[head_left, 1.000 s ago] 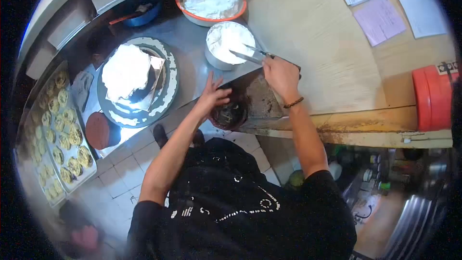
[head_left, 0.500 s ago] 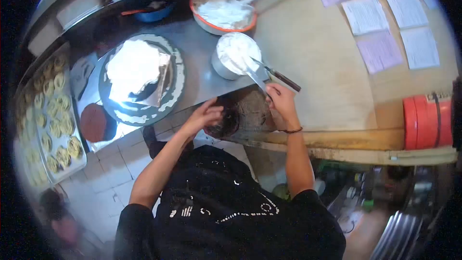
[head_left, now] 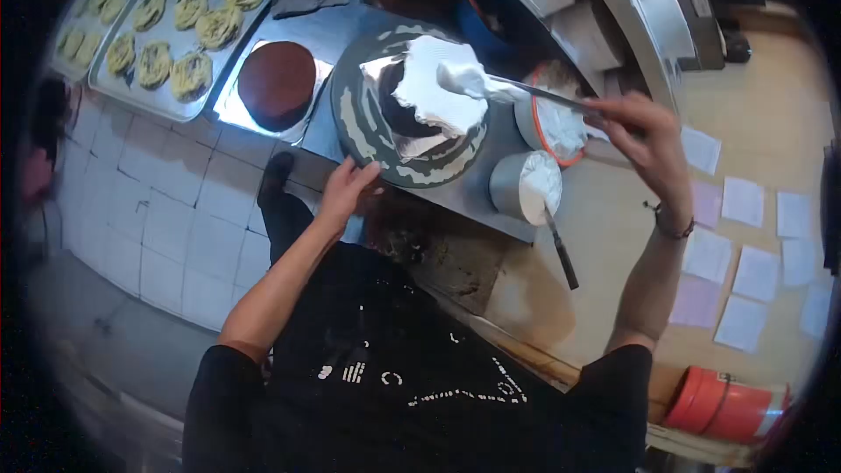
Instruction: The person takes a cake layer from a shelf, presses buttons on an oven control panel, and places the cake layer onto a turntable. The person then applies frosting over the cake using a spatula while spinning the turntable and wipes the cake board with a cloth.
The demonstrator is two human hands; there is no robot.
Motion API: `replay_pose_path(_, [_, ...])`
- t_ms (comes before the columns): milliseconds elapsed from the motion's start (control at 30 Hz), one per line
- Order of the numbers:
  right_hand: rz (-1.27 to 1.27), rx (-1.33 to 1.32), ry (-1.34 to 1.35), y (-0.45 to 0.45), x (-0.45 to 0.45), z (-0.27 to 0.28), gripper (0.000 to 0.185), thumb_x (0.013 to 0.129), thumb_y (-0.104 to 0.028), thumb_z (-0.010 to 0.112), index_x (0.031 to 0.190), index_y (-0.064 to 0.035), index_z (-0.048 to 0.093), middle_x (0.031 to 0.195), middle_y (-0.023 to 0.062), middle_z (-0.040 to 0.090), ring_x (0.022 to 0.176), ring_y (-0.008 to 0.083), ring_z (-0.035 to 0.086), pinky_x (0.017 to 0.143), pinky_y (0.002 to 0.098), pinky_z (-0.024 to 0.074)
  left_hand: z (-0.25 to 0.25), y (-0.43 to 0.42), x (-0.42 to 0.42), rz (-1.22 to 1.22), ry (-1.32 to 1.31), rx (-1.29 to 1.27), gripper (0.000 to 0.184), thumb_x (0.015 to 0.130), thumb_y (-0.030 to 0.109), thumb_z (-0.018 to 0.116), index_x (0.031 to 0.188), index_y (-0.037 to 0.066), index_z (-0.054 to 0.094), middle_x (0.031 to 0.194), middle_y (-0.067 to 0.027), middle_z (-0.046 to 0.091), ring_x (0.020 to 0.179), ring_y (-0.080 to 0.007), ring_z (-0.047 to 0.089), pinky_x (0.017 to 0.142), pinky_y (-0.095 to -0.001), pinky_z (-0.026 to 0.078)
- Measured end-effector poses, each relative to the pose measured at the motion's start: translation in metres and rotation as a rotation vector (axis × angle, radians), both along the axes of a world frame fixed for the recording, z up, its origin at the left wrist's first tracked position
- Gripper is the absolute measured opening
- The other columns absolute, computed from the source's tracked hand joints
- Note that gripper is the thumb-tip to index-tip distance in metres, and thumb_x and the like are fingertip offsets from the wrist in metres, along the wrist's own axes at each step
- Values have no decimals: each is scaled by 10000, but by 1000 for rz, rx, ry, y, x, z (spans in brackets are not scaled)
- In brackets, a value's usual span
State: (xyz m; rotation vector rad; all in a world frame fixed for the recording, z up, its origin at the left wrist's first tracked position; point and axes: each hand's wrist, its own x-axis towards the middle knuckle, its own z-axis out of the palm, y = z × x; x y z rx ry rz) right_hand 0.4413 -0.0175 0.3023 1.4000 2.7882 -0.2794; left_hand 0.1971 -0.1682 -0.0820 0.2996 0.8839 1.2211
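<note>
My right hand [head_left: 644, 136] is closed around an icing spatula [head_left: 547, 95]. Its cream-coated blade lies against the white cream [head_left: 438, 79] on top of a dark cake. The cake stands on a foil-like board [head_left: 420, 145] on a round grey turntable [head_left: 350, 118] smeared with cream. At the turntable's near rim, my left hand [head_left: 346, 191] grips the edge, thumb on top; its other fingers are partly hidden. To the right stands a metal container [head_left: 508, 188] of cream, with a dark-handled tool [head_left: 562, 250] leaning out of it.
A second brown cake layer [head_left: 277, 86] sits on a shiny board left of the turntable. Trays [head_left: 197, 109] of nest-shaped dough lie further left. An orange-rimmed bowl [head_left: 561, 127] of cream stands behind the container. Paper sheets [head_left: 758, 271] and a red canister [head_left: 727, 407] are at right.
My right hand has carried the spatula from the cream container to the cake top. My left hand has come onto the turntable rim. The view has turned toward the cake.
</note>
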Motion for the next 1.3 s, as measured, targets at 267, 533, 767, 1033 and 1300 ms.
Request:
replay_pose_path(267, [843,574,-460,2,-170,-18,161,825,-139,751,963,-210,796,977,-2,616,893,182,608,768,335,506,4,33,15,247,107,16,478,930,242,824,1287,-17,639,1175,-90,729,1030,-173,692,928,-334,545])
replay_pose_path(533, [899,560,-750,3,-177,-60,71,928,-150,690,967,-121,742,954,11,567,905,170,571,734,318,475,-4,47,9,290,203,23,382,926,195,826,1216,-7,681,1098,-62,746,966,-141,685,891,-318,544])
replay_pose_path(767, [829,524,-681,15,-187,-60,92,873,-159,692,805,-118,738,909,43,645,895,210,651,723,341,517,-11,48,13,304,178,65,300,938,196,806,1154,4,727,1053,-39,751,929,-128,683,861,-305,540])
replay_pose_path(1033, [807,531,-749,17,-207,-57,72,839,-159,723,802,-127,776,962,67,702,883,228,715,701,339,567,-9,45,15,275,221,25,293,944,193,805,1154,10,715,1072,-38,746,962,-128,676,890,-312,532])
replay_pose_path(1300, [878,464,-818,-7,-198,-61,63,854,-139,722,900,-100,740,990,12,605,929,177,607,764,329,493,-11,48,10,277,202,34,446,899,194,821,1253,-28,666,1150,-87,733,1030,-149,666,930,-327,525])
